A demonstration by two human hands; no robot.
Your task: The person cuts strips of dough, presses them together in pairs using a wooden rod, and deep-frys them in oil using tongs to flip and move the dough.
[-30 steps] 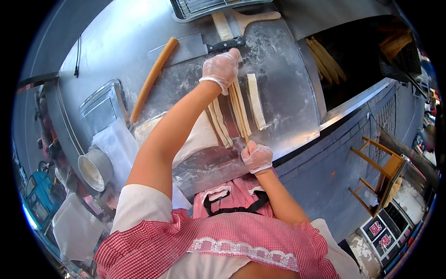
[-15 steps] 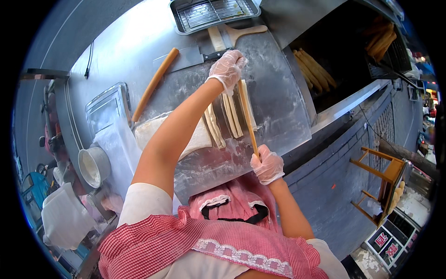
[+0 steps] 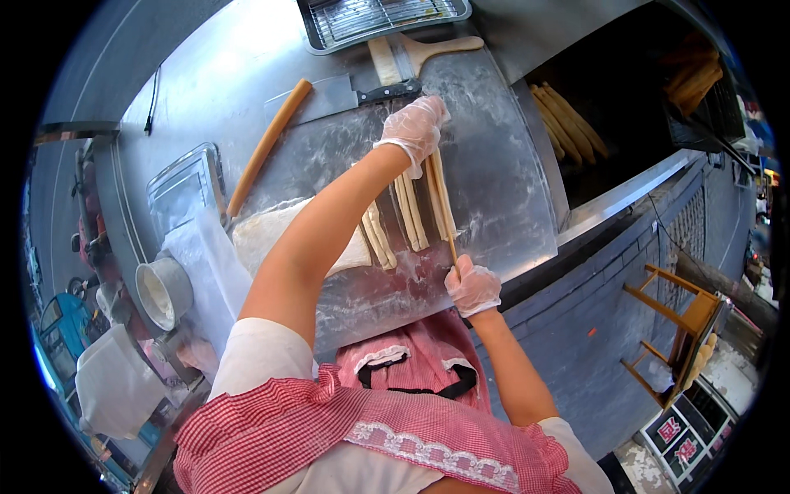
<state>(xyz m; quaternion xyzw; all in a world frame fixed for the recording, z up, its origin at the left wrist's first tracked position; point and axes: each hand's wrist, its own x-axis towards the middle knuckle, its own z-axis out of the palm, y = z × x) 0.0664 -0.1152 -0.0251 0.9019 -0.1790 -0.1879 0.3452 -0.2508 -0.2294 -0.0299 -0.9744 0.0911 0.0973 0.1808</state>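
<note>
Both my hands wear clear plastic gloves. Closed around the far end of a thin wooden stick [image 3: 453, 249] is my left hand [image 3: 414, 130]; my right hand [image 3: 475, 286] grips the near end. The stick lies lengthwise along a dough strip [image 3: 438, 193] on the floured metal table [image 3: 506, 193]. Left of it lie further dough strips [image 3: 409, 212], side by side and pointing away from me. A flat dough sheet [image 3: 267, 239] extends left of these, partly covered by my left forearm.
Beyond my hands are a cleaver [image 3: 329, 99], a flat wooden paddle [image 3: 444, 48] and a rack tray [image 3: 383, 18]. A rolling pin [image 3: 267, 148], lidded tray [image 3: 183, 185] and white pot [image 3: 164, 294] sit left. Fried dough sticks [image 3: 568, 123] lie right, past the table edge.
The stick has come over the middle of the rightmost dough strip, where it lay along its left side before. Both hands keep hold of it. The view has shifted slightly.
</note>
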